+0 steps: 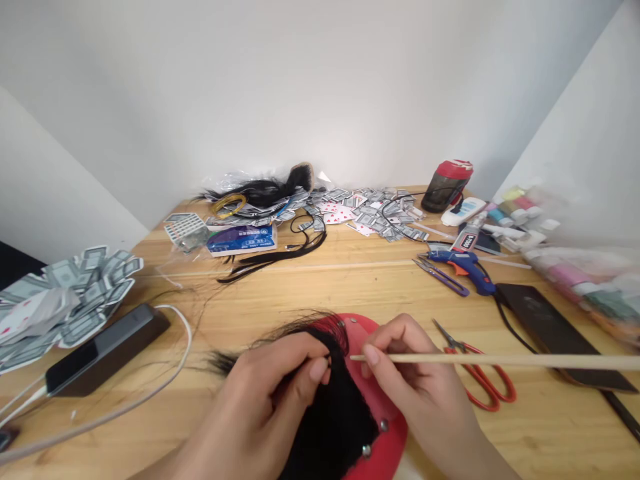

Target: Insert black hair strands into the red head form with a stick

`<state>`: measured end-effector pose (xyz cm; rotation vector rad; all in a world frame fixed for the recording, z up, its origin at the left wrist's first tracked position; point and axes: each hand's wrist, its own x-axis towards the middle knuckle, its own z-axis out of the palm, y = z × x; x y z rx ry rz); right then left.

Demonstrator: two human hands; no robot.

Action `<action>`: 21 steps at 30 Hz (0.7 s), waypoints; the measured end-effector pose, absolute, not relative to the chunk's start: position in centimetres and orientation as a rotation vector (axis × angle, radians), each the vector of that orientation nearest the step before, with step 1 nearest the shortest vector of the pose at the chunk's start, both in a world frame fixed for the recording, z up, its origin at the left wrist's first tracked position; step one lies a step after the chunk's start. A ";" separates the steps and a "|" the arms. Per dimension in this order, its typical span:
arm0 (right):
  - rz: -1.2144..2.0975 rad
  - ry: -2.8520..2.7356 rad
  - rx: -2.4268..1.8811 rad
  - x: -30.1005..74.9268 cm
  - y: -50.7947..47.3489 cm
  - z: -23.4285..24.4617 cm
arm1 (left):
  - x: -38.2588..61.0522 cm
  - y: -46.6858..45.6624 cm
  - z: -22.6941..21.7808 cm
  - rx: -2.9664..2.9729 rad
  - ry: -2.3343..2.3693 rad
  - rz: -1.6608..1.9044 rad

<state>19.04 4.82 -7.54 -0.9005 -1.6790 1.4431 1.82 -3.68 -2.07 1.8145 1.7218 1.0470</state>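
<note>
A red rounded form (395, 445) stands at the front of the table, with a patch of black hair (330, 427) spread over it and several silver pins along its edge. Over the hair, my left hand (280, 380) is closed in a pinch; a small dark bit, seemingly a few strands, shows at its fingertips. My right hand (407, 363) grips a thin pale wooden stick (500, 361) between thumb and fingers. The stick's tip points left toward my left fingertips, a short gap away. Loose hair fans out behind my left hand.
Red-handled scissors (483, 377) lie right of my right hand. Beyond them are a blue glue gun (463, 265), purple thread snips (443, 277) and a dark flat case (555, 327). A phone (90, 360) and white cable sit left. Scattered cards (370, 210) and hair bundles (265, 190) fill the back.
</note>
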 end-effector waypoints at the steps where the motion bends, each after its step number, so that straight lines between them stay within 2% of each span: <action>1: 1.456 -1.675 -0.882 19.1 4.9 -7.6 | 1.8 -3.4 -1.8 1.784 1.749 0.966; 7: 1.566 -1.636 -0.801 19.3 5.4 -7.6 | 2.1 -1.2 -0.8 1.795 1.824 0.460; 21: 1.719 -1.528 -0.666 18.9 6.0 -6.9 | 3.4 -0.6 0.3 2.113 1.982 -0.026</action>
